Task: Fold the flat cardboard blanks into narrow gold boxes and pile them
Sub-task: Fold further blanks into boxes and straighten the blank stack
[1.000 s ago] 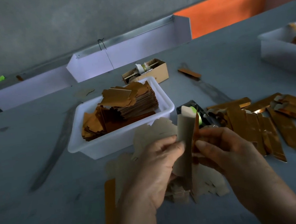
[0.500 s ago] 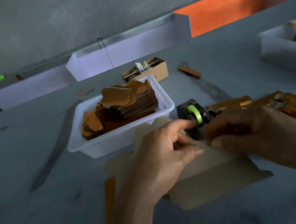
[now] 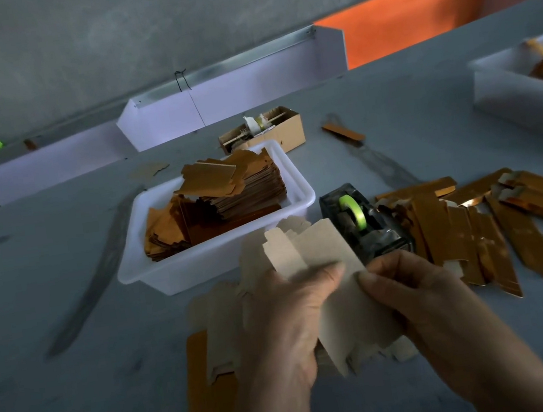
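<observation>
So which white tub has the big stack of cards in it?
The near white tub, just left of the tape dispenser, holds the tall stack of cardboard blanks. The far tub at the right edge shows only a few gold pieces.

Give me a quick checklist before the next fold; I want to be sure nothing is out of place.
1. Blank held by both hands: ok. The left hand and right hand each grip it, brown side up.
2. Blank flat and ready to fold: cannot tell; it is blurred.
3. Supply at hand: ok. The white bin holds a stack of blanks, and loose ones lie under the hands.
4. Tape dispenser within reach: ok, just beyond the right hand.
5. Pile of finished boxes: ok, on the table to the right.
6. Room to fold: not ok. Loose blanks crowd the table under the hands.
</observation>
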The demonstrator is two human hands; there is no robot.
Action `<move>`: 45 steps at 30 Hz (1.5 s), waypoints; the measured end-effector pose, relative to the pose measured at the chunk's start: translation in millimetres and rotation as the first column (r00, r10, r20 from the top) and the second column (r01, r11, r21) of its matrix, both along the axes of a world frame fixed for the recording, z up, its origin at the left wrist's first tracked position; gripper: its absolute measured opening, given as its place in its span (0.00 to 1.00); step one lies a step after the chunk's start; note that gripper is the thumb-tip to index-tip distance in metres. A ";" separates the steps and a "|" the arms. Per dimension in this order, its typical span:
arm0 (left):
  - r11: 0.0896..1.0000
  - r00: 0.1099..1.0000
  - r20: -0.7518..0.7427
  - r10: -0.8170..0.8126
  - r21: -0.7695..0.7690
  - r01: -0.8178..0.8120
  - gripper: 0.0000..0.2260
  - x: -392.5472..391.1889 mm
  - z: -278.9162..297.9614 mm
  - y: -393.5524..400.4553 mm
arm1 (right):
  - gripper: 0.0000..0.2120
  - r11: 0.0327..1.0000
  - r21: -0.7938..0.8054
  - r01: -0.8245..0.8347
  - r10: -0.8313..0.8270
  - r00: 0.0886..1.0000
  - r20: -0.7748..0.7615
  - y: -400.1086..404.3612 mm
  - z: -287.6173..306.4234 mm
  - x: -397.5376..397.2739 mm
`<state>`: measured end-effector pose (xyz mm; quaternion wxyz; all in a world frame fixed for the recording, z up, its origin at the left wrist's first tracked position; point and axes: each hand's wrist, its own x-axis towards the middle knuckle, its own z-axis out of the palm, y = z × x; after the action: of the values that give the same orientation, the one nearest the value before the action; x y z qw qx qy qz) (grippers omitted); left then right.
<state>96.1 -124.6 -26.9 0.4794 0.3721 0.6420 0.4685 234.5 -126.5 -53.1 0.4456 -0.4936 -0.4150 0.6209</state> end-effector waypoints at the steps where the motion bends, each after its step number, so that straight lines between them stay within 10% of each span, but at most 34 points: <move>1: 1.000 1.000 -0.016 0.014 0.004 -0.014 0.14 -0.2 -1.5 0.4 | 0.04 1.000 0.001 0.010 -0.010 1.000 0.011 -1.0 0.1 -2.2; 15: 0.998 0.997 -0.051 0.051 0.033 -0.049 0.09 -7.9 -0.5 -3.4 | 0.02 0.999 0.032 0.017 -0.015 0.999 -0.049 -2.7 -2.0 -7.1; 25: 1.000 0.995 -0.096 0.014 0.027 -0.011 0.10 -7.3 -2.8 -2.7 | 0.05 0.968 0.252 0.017 -0.077 0.970 0.231 -3.1 -4.6 -6.5; 30: 0.996 0.981 -0.179 0.073 0.066 -0.062 0.05 1.0 -5.4 -2.6 | 0.14 0.838 0.546 0.003 -0.350 0.771 0.533 -13.4 -1.7 -16.0; 45: 0.983 0.985 0.035 -0.171 0.072 0.169 0.05 -1.4 7.7 -5.5 | 0.09 0.918 0.385 -0.098 -0.059 0.925 0.376 -10.7 7.9 -16.3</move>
<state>94.7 -130.1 -19.1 0.5175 0.4322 0.5816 0.4551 218.2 -137.2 -45.2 0.4411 -0.4993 -0.6156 0.4209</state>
